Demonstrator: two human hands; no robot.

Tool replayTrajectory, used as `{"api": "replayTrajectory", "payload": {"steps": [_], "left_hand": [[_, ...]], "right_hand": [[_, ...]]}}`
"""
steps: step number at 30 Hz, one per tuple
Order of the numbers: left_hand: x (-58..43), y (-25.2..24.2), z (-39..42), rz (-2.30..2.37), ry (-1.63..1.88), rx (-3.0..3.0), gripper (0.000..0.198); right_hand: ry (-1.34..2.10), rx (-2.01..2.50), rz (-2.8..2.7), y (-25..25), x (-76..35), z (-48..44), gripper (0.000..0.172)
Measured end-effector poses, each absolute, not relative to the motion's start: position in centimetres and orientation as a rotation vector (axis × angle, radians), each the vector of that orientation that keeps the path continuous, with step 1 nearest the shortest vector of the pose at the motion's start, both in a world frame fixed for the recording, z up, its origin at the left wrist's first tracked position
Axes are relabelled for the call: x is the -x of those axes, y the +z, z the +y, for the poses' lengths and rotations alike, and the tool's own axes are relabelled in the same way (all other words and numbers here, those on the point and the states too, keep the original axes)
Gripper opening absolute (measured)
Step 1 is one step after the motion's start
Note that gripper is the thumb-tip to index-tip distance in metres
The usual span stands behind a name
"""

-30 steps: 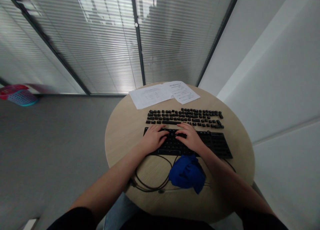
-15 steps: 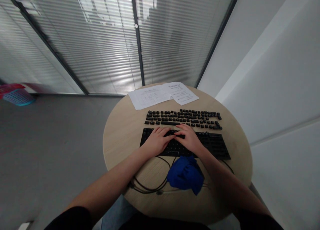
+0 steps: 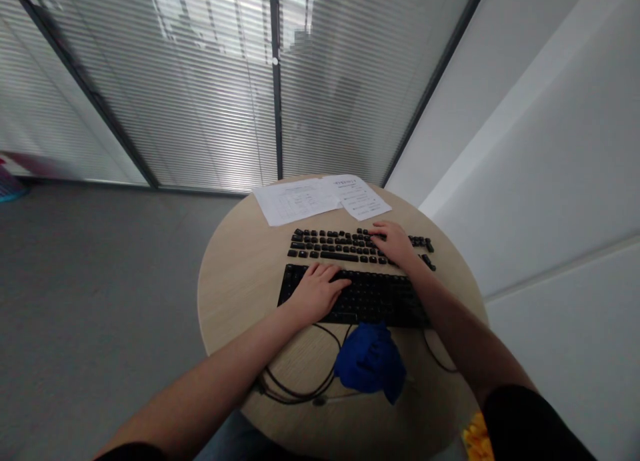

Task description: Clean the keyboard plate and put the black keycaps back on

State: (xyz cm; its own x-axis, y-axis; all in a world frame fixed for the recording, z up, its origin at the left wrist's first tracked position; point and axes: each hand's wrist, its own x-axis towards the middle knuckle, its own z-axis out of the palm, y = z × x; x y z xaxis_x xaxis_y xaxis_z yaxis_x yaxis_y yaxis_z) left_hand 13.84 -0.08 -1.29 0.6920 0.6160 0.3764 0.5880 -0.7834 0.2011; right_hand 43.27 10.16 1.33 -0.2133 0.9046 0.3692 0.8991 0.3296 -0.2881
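My left hand rests on the left half of a black keyboard, its fingers stretched out and apart. Above the keyboard lie rows of loose black keycaps, with a long space bar among them. Over the right-middle part of these rows is my right hand, fingers bent and tips drawn close together at the upper keycaps. Whatever lies between those fingertips is too small to make out. Several keycaps are hidden under this hand.
A crumpled blue cloth lies in front of the keyboard beside a looped black cable. Printed papers lie at the far side of the round wooden table. Beyond it stands a glass partition with blinds.
My right hand has left the keyboard, moving up and right to the loose keycaps. My left hand stays on the keyboard. The view has shifted slightly.
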Motion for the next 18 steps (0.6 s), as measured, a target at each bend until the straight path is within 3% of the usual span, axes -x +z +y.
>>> {"api": "replayTrajectory", "payload": {"steps": [8,13,18], "left_hand": [[-13.7,-1.8,-0.1,1.015,0.674,-2.799,0.032],[-13.3,-2.1,-0.2,0.969,0.72,-2.814,0.034],[-13.3,-1.8,-0.3,0.961,0.71,-2.824,0.039]], "right_hand": [[0.101,1.87,-2.236,1.5,-42.7,17.9,0.019],[0.172,1.913,-2.26,0.7,-43.0,18.6,0.023],[0.188,1.881,-2.256,0.4,-42.5,18.1,0.016]]}}
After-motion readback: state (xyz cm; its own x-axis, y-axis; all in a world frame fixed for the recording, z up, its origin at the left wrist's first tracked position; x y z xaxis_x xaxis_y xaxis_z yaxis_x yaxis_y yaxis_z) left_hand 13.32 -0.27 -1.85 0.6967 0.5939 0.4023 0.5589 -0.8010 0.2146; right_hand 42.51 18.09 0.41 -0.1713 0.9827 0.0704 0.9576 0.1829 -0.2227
